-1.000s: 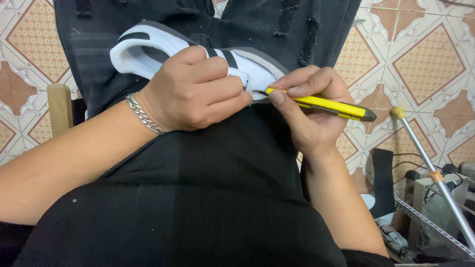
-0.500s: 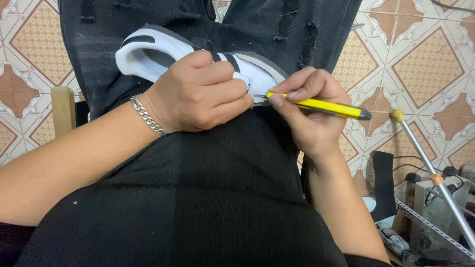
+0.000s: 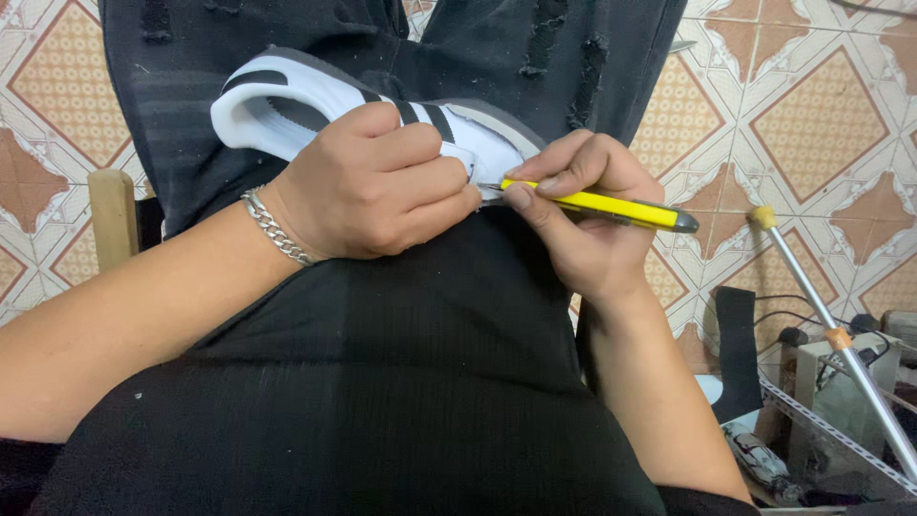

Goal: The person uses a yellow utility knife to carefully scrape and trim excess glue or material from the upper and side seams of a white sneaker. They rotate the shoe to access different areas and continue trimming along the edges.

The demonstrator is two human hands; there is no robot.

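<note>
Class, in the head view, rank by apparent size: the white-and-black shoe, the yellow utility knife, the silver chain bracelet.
1. White-and-black shoe, though partly hidden.
2. Yellow utility knife.
3. Silver chain bracelet, only part showing.

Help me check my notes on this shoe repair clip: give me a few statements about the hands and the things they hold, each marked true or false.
1. The left hand grips a white sneaker with black stripes. True.
2. The right hand holds a red screwdriver. False: it holds a slim yellow utility knife with a black end.
3. The knife's tip meets the sneaker beside the left hand's fingers. True.
4. A silver chain bracelet sits on the right wrist. False: it is on the left wrist.
5. The sneaker rests on a wooden table. False: it lies on the person's lap, on black ripped trousers.
</note>
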